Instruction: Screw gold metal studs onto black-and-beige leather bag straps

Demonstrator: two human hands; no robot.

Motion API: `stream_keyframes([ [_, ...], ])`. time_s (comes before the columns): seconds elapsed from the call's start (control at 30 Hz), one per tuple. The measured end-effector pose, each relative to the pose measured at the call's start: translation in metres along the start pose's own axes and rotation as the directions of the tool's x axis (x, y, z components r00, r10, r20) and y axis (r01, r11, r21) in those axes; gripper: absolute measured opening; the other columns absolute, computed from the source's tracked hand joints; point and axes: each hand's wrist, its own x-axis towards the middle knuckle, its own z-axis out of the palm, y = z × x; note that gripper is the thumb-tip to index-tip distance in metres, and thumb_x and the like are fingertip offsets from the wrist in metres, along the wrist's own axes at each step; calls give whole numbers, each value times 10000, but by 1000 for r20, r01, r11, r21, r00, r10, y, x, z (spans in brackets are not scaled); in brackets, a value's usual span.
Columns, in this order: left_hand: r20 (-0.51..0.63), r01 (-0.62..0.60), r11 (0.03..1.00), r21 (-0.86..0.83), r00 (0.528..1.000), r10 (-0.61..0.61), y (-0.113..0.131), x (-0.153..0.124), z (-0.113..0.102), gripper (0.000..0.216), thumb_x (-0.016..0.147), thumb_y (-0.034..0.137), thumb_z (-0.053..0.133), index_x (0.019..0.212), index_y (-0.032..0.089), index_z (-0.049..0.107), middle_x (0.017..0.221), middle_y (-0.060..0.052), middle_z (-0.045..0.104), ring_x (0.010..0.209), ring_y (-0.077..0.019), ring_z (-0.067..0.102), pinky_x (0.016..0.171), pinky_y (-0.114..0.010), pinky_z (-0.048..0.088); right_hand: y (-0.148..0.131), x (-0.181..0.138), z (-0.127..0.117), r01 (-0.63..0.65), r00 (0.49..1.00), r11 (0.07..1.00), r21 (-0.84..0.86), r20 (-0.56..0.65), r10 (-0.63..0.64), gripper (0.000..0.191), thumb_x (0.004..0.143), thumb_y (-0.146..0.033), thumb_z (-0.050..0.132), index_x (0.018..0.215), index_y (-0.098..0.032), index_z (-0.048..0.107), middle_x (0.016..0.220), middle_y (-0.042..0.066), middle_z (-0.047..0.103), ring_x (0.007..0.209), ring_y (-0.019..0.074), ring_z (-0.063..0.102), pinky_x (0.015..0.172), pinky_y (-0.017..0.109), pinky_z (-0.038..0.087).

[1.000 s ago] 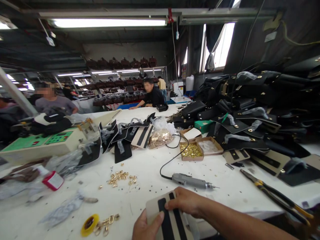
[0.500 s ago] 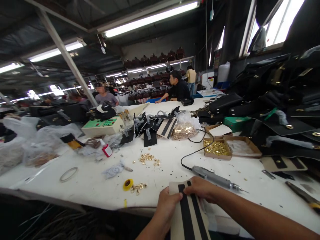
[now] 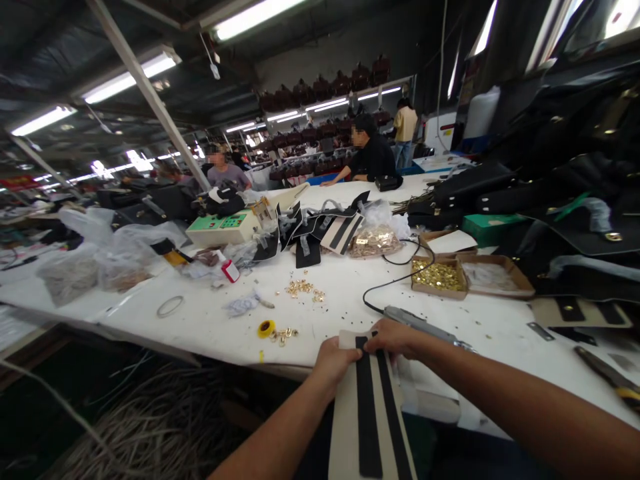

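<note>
With fingers of left hand [image 3: 334, 363] and right hand [image 3: 396, 339], pinching the far end of a beige panel [image 3: 369, 420] with black strips, at the near edge of the tabletop [image 3: 220, 340]. Also visible: gray corded tool [image 3: 417, 321] beyond the right hand, yellow roll [image 3: 266, 328] to the left.

The left hand [image 3: 334, 363] and the right hand [image 3: 395, 339] are pinching the top end of a beige panel [image 3: 345, 420] with two black strips [image 3: 369, 413], which is hanging toward the wearer at the edge of a white table [image 3: 200, 300]. Just beyond the right hand, a grey power screwdriver [image 3: 423, 323] is lying with its cord [image 3: 369, 293] curling back toward a cardboard box [image 3: 439, 291] that is holding gold pieces [image 3: 436, 273]. To the left, a yellow roll [image 3: 266, 329] is resting beside gold fittings [image 3: 284, 335], while a person in black [image 3: 377, 160] is leaning over the far end.
</note>
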Motion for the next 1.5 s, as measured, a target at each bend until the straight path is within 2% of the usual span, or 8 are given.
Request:
stream_keyframes([
  [0.33,65,-85,969,230,995,72,2,3,-5,305,628,55,706,922,132,735,850,-64,768,733,-204,693,646,-267,520,6,-1,3,-13,999,997,-79,-45,10,63,745,-164,675,693,-170,640,620,10,659,505,139,611,379,197,426],
  [0.53,47,-252,862,440,965,259,1,0,-18,632,593,144,816,1207,172,665,1182,-102,697,1118,-291,617,1000,-389,468,8,0,7,15,995,989,-148,-94,-29,78,704,-198,704,681,-163,638,586,19,649,480,145,579,380,214,394],
  [0.63,47,-390,734,556,896,441,-7,-4,-19,766,651,185,825,1370,187,560,1372,-123,579,1294,-295,498,1131,-424,368,9,0,8,23,993,983,-183,-108,-43,83,698,-211,695,664,-168,633,557,11,630,461,138,548,381,224,372],
  [0.77,147,-563,520,643,757,637,-20,-5,-17,485,730,206,817,1194,226,681,1344,-78,604,1272,-265,503,1104,-424,393,11,0,8,22,989,975,-221,-136,-53,124,705,-230,686,628,-178,604,517,-10,580,439,126,500,386,233,346],
  [0.9,194,-603,499,623,737,648,-28,-2,-17,272,785,239,804,1049,273,745,1191,-26,696,1176,-243,557,1022,-430,411,11,-2,8,15,986,965,-260,-157,-57,137,708,-246,691,631,-179,600,513,-27,553,451,113,476,405,228,316],
  [1.17,162,-551,535,640,777,608,-26,-1,-16,255,757,330,840,1000,304,769,1152,-12,726,1140,-260,559,971,-445,405,8,-3,8,30,983,938,-345,-160,-90,189,744,-274,671,605,-176,590,504,-26,535,481,112,462,444,239,283],
  [1.3,158,-544,517,661,774,612,-23,0,-15,228,765,297,821,986,311,769,1141,-3,728,1138,-261,563,963,-441,411,5,-8,8,14,966,926,-377,-235,-110,152,721,-306,736,762,-172,675,645,2,650,557,141,565,485,233,355],
  [1.5,195,-556,451,698,753,628,-24,10,-17,188,809,328,760,997,318,768,1179,-2,723,1166,-278,564,981,-457,421,9,-24,14,23,886,905,-424,-411,-215,478,735,-387,782,1152,-174,686,908,45,715,816,193,647,699,266,455],
])
